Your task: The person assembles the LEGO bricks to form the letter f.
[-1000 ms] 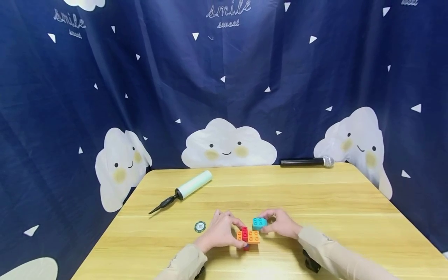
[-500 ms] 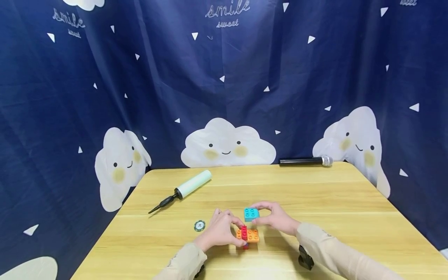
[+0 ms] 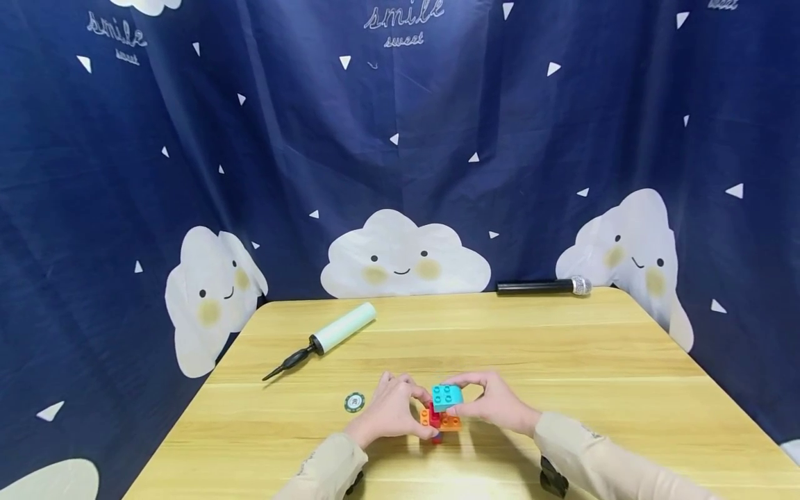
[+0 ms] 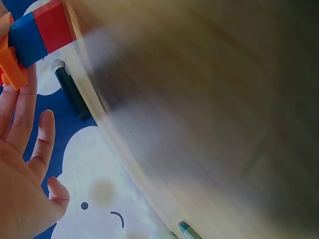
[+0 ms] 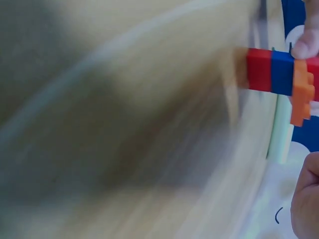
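In the head view my left hand (image 3: 390,411) grips a small stack of toy building bricks by its sides. Its layers show in the wrist views: a red brick (image 5: 259,68) at the table end, a blue brick (image 4: 28,40), a wider orange brick (image 5: 300,94), and a further red brick (image 3: 435,415) on top. My right hand (image 3: 490,403) pinches a teal brick (image 3: 446,397) with a rounded side between thumb and fingers. The teal brick is over the upper red brick and partly covers it; whether they touch I cannot tell.
A green-and-white poker chip (image 3: 354,402) lies left of my left hand. Farther back is a pale green hand pump (image 3: 344,328) with a black nozzle. A black microphone (image 3: 544,287) lies along the table's back edge, before a blue curtain (image 3: 400,104).
My right hand lifts the teal brick from the stack's right side, carries it leftward, then lowers it over the top red brick. The left hand keeps its grip, nearly still.
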Motion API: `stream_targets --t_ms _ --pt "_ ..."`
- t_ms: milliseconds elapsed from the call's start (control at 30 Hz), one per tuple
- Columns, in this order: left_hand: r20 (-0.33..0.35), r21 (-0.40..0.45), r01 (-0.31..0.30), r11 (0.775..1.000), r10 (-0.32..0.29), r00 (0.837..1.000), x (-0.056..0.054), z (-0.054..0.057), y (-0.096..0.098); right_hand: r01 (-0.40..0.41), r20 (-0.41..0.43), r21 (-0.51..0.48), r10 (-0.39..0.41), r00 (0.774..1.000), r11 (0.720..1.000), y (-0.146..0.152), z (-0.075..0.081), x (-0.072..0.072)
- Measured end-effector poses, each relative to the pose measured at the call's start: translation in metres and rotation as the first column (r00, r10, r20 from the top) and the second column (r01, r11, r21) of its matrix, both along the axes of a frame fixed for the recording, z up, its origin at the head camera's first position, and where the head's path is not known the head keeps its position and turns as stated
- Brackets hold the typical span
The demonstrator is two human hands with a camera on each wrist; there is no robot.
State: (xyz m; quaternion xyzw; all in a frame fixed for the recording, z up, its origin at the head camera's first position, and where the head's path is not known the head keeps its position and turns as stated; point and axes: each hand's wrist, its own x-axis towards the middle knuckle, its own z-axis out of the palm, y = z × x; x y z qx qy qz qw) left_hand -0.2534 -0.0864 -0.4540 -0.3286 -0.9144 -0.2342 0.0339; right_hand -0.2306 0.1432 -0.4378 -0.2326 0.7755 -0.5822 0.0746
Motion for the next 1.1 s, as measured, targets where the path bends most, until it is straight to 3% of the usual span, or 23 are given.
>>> stream_targets --t_ms 367,800,1100 --pt "0.035 -0.02 -0.015 1.0 0.016 0.999 0.001 0.001 0.0 -0.018 -0.018 0.013 0.018 1.0 1.0 -0.008 -0.012 0.003" --pt "0.016 -0.019 -0.01 1.0 0.011 1.0 0.001 0.003 -0.001 -0.004 -0.076 0.078 0.01 0.997 0.997 -0.005 -0.01 0.003" --pt "0.026 -0.005 -0.011 1.0 0.011 1.0 0.002 0.003 0.0 0.007 -0.067 0.083 -0.002 0.998 0.997 -0.005 -0.008 0.004"
